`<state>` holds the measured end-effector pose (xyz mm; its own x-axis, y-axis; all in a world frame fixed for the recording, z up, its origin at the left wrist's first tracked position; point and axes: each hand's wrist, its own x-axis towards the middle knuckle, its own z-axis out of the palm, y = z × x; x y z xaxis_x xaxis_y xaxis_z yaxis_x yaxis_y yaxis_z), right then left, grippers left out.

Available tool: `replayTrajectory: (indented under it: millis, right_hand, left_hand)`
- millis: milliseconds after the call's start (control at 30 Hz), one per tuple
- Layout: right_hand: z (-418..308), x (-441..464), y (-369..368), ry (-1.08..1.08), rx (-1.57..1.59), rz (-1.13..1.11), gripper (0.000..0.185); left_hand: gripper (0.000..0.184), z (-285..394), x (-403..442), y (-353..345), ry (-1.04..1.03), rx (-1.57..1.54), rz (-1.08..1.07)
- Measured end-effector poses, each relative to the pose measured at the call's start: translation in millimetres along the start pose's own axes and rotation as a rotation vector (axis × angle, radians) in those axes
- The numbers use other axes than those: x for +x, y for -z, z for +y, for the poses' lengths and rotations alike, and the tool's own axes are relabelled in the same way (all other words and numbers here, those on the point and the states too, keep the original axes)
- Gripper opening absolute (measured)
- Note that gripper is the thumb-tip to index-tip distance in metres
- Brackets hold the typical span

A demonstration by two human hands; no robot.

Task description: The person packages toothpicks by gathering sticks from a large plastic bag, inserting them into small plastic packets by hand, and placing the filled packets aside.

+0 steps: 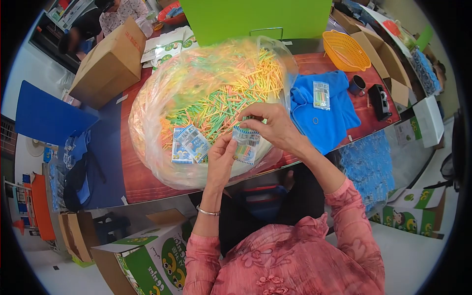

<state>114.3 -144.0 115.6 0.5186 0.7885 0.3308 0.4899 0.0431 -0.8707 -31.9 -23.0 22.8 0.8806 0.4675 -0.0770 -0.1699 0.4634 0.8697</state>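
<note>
My left hand (221,160) grips a small clear packet (247,148) by its left edge, thumb and fingers closed. Printed blue and white, the packet stands upright with coloured sticks showing through its lower part. At its top edge, my right hand (276,127) has thumb and forefinger pinched together; what is between the fingertips is too small to make out. Both hands are over the near side of a big open plastic bag (147,152) full of thin green, yellow, orange and pink sticks (223,105). Two similar packets (189,143) lie overlapping on the sticks, left of my left hand.
Right of the bag, another packet (321,95) rests on a blue cloth (339,118). A dark mug (357,84), a tape dispenser (379,102) and a yellow basket (345,51) stand beyond. A cardboard box (109,61) is at left; a person (120,14) sits behind it.
</note>
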Motion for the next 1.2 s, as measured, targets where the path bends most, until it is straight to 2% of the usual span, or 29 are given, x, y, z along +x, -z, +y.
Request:
replayTrajectory:
  millis: [167,267,367,567,767,867,967,1067,1200]
  right_hand:
    - [7.2,-1.8,-6.8,-0.048,0.033,-0.005,0.014]
    - [4.5,-1.7,-9.8,0.104,-0.104,0.040,0.014]
    - [-2.9,-0.5,-7.2,0.029,-0.036,0.039,0.013]
    - [-8.4,0.4,-17.9,0.033,0.052,0.215,0.011]
    - [-1.3,1.4,-17.3,0.110,-0.156,0.021,0.012]
    - [4.4,5.4,-19.0,0.295,-0.253,-0.029,0.019]
    - [8.5,-1.4,-22.3,0.280,-0.264,0.079,0.030]
    - [-5.5,-4.7,-17.0,-0.031,-0.080,0.042,0.044]
    - [5.3,-14.2,-21.9,0.075,-0.124,-0.013,0.050]
  left_hand:
    - [0.018,1.3,0.0,-9.1,-0.044,-0.098,-0.010]
    - [0.016,-1.2,-1.4,-8.0,-0.055,-0.185,-0.012]
    - [0.015,-4.2,0.6,-7.7,-0.072,-0.217,-0.005]
    - [0.015,-2.4,-0.6,-12.3,-0.067,-0.227,-0.031]
    - [0.015,-4.5,0.2,-14.2,-0.082,-0.297,-0.018]
    - [0.015,-6.6,1.6,-13.3,-0.087,-0.356,0.015]
    - [0.015,-4.2,3.3,-13.7,-0.099,-0.403,0.074]
    - [0.013,-5.2,6.6,-9.9,-0.146,-0.385,0.075]
    - [0.011,-0.9,5.3,-14.5,-0.240,-0.277,0.087]
